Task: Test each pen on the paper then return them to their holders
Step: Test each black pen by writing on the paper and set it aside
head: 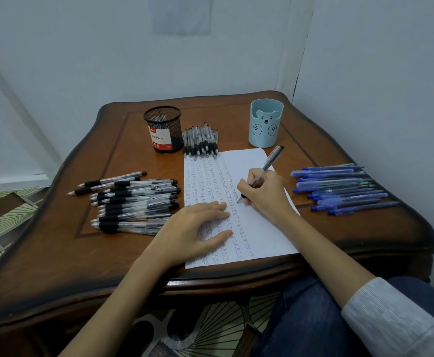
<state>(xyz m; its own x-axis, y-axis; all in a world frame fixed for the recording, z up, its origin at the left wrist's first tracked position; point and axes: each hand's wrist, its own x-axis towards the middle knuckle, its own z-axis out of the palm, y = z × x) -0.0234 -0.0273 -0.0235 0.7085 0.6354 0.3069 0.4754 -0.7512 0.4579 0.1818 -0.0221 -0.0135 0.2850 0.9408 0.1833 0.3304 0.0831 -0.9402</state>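
A white paper (262, 228) covered in rows of scribbles lies in the middle of the wooden table (56, 266). My right hand (264, 194) grips a clear black-tipped pen (271, 162) with its tip on the paper. My left hand (195, 230) rests flat on the paper's left part, fingers straight. A pile of black pens (133, 202) lies to the left and a smaller bunch of black pens (200, 141) above the paper. Blue pens (339, 189) lie to the right. A black mesh holder (163, 128) and a light blue bear holder (266, 123) stand at the back.
The table sits in a corner, with pale walls behind and to the right. Patterned floor tiles (5, 210) show at the left and below the front edge. My knee in blue jeans (313, 318) is under the front right edge.
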